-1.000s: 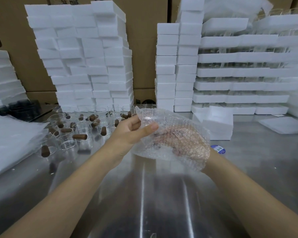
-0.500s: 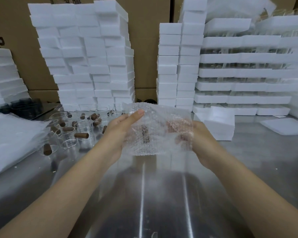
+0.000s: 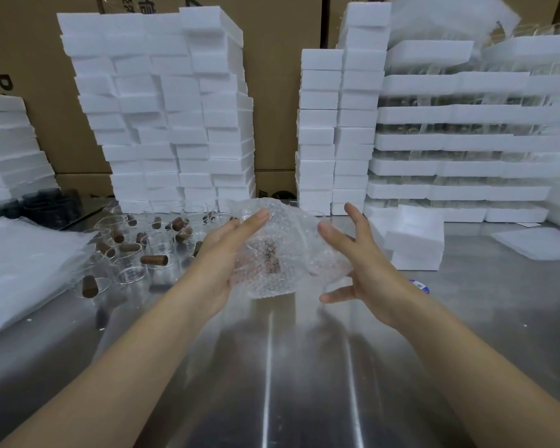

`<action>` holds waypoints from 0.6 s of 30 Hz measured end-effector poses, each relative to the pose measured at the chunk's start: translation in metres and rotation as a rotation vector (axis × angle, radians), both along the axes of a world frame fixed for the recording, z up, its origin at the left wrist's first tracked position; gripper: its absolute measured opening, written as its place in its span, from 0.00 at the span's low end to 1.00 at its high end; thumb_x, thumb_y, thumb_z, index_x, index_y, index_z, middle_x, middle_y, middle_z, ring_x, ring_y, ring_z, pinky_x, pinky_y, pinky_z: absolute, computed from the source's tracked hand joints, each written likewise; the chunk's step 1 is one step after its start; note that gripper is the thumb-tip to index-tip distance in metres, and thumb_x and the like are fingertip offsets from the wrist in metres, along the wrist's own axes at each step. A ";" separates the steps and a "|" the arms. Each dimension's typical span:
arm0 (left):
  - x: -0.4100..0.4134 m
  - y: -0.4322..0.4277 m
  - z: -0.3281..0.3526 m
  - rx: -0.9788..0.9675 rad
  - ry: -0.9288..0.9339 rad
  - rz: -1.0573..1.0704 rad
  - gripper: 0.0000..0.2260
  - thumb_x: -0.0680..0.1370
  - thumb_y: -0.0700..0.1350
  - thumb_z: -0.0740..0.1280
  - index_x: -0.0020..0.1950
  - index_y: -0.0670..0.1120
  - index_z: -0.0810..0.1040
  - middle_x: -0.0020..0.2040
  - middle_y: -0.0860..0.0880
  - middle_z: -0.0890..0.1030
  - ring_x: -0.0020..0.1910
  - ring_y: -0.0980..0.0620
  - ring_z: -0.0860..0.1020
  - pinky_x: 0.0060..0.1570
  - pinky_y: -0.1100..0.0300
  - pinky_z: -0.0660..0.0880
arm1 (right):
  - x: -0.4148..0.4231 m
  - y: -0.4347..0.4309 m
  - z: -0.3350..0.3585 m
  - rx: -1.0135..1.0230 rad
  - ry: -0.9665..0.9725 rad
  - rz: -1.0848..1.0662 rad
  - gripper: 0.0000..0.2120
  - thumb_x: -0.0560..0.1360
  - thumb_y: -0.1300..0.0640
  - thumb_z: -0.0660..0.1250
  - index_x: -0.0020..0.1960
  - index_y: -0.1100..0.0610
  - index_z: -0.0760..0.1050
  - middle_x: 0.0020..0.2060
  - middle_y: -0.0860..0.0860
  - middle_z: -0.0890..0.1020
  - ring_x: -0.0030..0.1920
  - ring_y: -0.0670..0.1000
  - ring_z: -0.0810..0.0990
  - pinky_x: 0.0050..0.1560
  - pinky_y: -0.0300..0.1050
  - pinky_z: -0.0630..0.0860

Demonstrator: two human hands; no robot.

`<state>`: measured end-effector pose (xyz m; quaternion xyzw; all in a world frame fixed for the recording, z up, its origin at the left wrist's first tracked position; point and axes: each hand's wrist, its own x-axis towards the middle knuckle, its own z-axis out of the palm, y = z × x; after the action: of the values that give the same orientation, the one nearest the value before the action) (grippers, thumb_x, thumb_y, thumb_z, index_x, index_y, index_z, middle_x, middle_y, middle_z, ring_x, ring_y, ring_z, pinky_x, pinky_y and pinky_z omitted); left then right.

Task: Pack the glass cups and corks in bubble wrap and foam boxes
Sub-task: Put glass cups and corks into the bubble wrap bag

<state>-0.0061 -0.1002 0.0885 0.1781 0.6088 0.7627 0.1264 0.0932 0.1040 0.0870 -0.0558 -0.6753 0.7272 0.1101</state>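
Left hand [image 3: 220,253] lies flat against the bubble-wrap bundle [image 3: 282,270], fingers straight, propping its left side. Right hand [image 3: 366,263] is spread wide at the bundle's right edge, nothing clenched. A brown cork [image 3: 270,257] shows through the wrap. Left of the bundle are glass cups [image 3: 126,270] and loose corks [image 3: 154,260], right of it a foam box [image 3: 414,244], and below it the steel table [image 3: 272,367].
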 end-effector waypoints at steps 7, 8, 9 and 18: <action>-0.001 0.001 -0.002 -0.113 0.029 0.009 0.42 0.62 0.71 0.81 0.72 0.55 0.81 0.66 0.59 0.83 0.63 0.50 0.82 0.65 0.48 0.80 | -0.006 0.013 -0.004 0.053 0.082 -0.097 0.14 0.78 0.66 0.68 0.51 0.47 0.85 0.44 0.50 0.86 0.40 0.57 0.70 0.26 0.40 0.68; -0.001 0.001 -0.002 -0.134 0.038 0.003 0.40 0.62 0.71 0.82 0.70 0.56 0.82 0.62 0.61 0.85 0.59 0.52 0.83 0.61 0.50 0.81 | -0.006 0.013 -0.003 0.022 0.086 -0.109 0.14 0.79 0.68 0.66 0.50 0.51 0.84 0.44 0.50 0.85 0.40 0.58 0.70 0.27 0.40 0.70; 0.000 0.002 -0.001 -0.148 0.049 -0.022 0.34 0.63 0.70 0.82 0.64 0.57 0.85 0.57 0.61 0.87 0.52 0.55 0.85 0.56 0.52 0.81 | -0.005 0.013 -0.002 -0.016 0.092 -0.122 0.13 0.79 0.68 0.65 0.50 0.53 0.83 0.44 0.51 0.85 0.40 0.58 0.73 0.29 0.40 0.74; 0.010 0.006 -0.001 -0.193 0.048 -0.153 0.38 0.67 0.64 0.81 0.71 0.47 0.80 0.60 0.50 0.88 0.58 0.46 0.87 0.58 0.48 0.83 | -0.003 0.021 0.003 -0.324 0.195 -0.093 0.08 0.78 0.69 0.69 0.56 0.64 0.80 0.43 0.54 0.85 0.38 0.49 0.84 0.37 0.39 0.81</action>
<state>0.0037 -0.0937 0.0871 0.2292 0.6667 0.6843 0.1860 0.0899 0.1247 0.0904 -0.0332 -0.5322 0.8224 0.1982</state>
